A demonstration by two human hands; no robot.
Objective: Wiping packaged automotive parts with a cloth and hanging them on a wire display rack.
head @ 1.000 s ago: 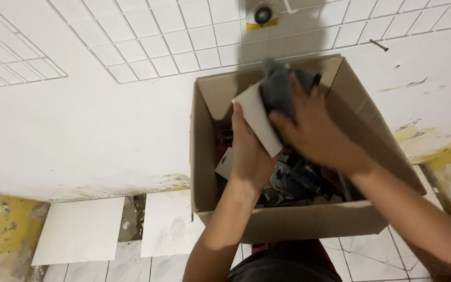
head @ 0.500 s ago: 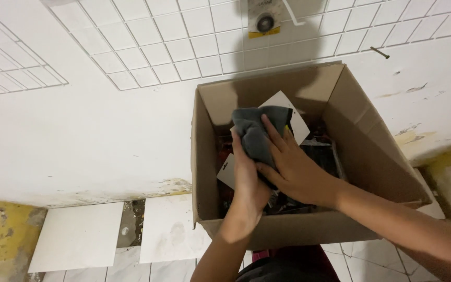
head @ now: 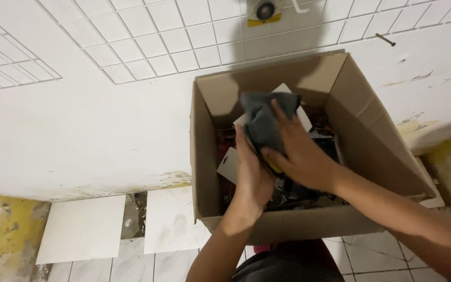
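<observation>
Fingers (head: 279, 116) of the right hand (head: 301, 156) lie spread flat across a crumpled dark grey cloth (head: 264, 122), pressing and gripping it, while the left hand (head: 251, 175) curls round the cloth's lower edge from the side, so both hands hold it. The cloth sits inside an open brown cardboard box (head: 207, 156), above a jumble of dark items and a white flat card (head: 229, 164). The box rests against a white tiled wall (head: 131, 36), with pale loose floor tiles (head: 82, 230) lying to its left
</observation>
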